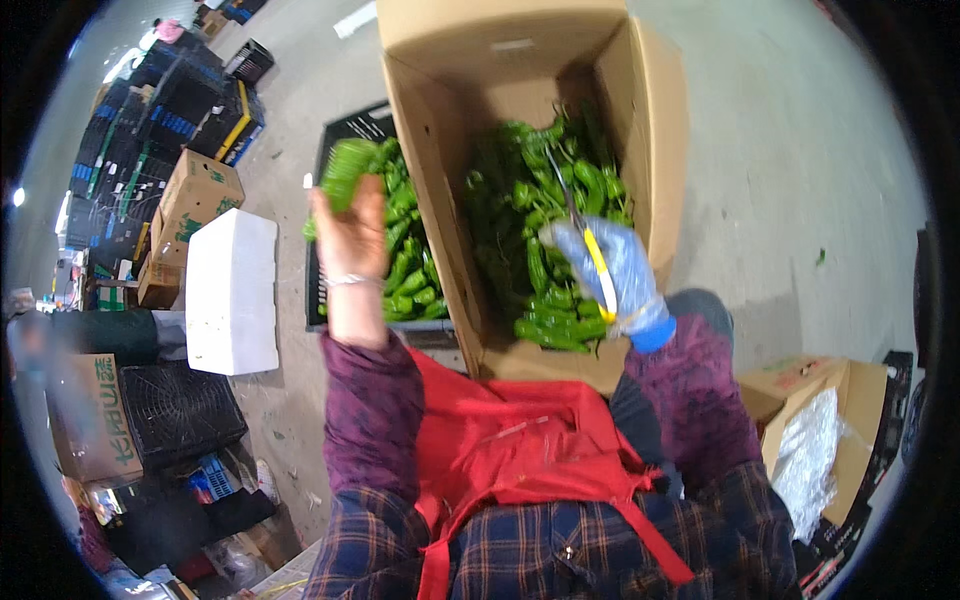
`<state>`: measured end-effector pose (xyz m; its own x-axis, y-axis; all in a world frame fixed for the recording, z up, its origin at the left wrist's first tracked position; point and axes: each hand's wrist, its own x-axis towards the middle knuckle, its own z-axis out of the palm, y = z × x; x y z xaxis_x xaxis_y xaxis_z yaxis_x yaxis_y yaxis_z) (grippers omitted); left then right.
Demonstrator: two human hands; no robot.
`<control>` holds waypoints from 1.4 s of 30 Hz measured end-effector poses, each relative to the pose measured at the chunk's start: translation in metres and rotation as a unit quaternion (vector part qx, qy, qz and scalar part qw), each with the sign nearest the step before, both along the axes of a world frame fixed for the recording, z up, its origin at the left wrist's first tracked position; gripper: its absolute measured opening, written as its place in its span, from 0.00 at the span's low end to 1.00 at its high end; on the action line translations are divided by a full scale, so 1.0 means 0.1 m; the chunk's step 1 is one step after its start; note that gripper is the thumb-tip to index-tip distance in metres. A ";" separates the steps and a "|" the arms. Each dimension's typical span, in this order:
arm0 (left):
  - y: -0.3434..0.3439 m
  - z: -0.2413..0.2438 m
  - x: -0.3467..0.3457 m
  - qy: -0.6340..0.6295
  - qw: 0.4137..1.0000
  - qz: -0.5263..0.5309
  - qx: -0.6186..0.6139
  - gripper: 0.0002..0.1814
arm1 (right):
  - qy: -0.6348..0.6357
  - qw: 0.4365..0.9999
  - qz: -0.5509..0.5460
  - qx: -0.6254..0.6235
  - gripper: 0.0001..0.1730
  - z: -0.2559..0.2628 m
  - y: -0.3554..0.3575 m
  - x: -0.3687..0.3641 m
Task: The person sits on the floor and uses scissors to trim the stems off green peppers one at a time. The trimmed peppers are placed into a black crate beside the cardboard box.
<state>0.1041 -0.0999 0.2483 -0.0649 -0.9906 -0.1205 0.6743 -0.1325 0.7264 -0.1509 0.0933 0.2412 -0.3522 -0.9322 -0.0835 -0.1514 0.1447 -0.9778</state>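
Observation:
My bare left hand (354,229) is over a black plastic crate (318,300) of green peppers (409,277), its fingers raised around a blurred green pepper (346,172). Whether the fingers grip the pepper or it is leaving them, I cannot tell. My right hand (619,270), in a bluish plastic glove, holds scissors (598,262) with yellow and white handles, the blades pointing away from me. It is above an open cardboard box (424,165) that holds many green peppers (555,322). The box stands right beside the crate.
A white foam box (232,292) stands at the left, near cardboard cartons (199,199) and stacked dark crates (172,97). A black crate (184,412) lies lower left, close to another person (34,337). An open carton with clear plastic (806,457) is at the lower right.

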 end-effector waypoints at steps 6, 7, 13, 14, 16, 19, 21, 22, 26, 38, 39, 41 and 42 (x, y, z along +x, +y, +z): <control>0.26 -0.14 -0.09 -0.213 0.936 -0.280 0.023 0.23 | -0.095 0.994 -0.046 -0.009 0.19 -0.01 -0.04 -0.22; 0.58 -0.05 -0.39 -0.280 0.905 -0.319 -0.035 0.18 | -0.099 0.993 -0.057 -0.005 0.20 0.00 -0.04 -0.27; 1.22 -1.11 -0.93 -0.612 0.491 -0.536 -0.312 0.29 | -0.173 0.983 -0.057 -0.023 0.20 0.02 -0.06 -0.31; 1.28 -1.42 -0.90 -0.603 0.478 -0.532 -0.354 0.33 | -0.177 0.982 -0.056 -0.033 0.19 0.06 -0.08 -0.30; 1.44 -1.62 -0.98 -0.605 0.415 -0.562 -0.383 0.41 | -0.196 0.978 -0.058 -0.030 0.19 0.06 -0.08 -0.33; 1.60 -1.98 -1.04 -0.625 0.399 -0.572 -0.351 0.43 | -0.194 0.979 -0.056 -0.036 0.21 0.02 -0.09 -0.35; 1.57 -1.99 -1.15 -0.639 0.363 -0.591 -0.333 0.40 | -0.170 0.984 -0.052 -0.028 0.21 0.00 -0.08 -0.39; 1.56 -1.96 -1.20 -0.646 0.344 -0.599 -0.324 0.39 | -0.164 0.985 -0.054 -0.028 0.21 0.00 -0.08 -0.39; 1.59 -2.08 -1.19 -0.545 0.462 -0.613 -0.336 0.39 | -0.127 0.990 -0.048 -0.041 0.21 0.03 -0.06 -0.44; 0.88 -0.80 -0.94 -0.603 0.622 -0.413 -0.280 0.27 | -0.121 0.992 -0.032 -0.010 0.18 0.07 0.06 -0.55; 0.84 -0.50 -0.94 -0.579 0.655 -0.395 -0.283 0.25 | -0.037 0.999 -0.009 0.019 0.17 0.09 0.10 -0.60; 0.74 -0.20 -0.77 -0.559 0.669 -0.390 -0.296 0.24 | 0.164 0.978 0.013 -0.125 0.17 -0.12 0.09 -0.61; 0.75 -0.12 -0.68 -0.554 0.676 -0.390 -0.288 0.23 | 0.124 0.988 0.051 -0.079 0.18 -0.09 0.09 -0.57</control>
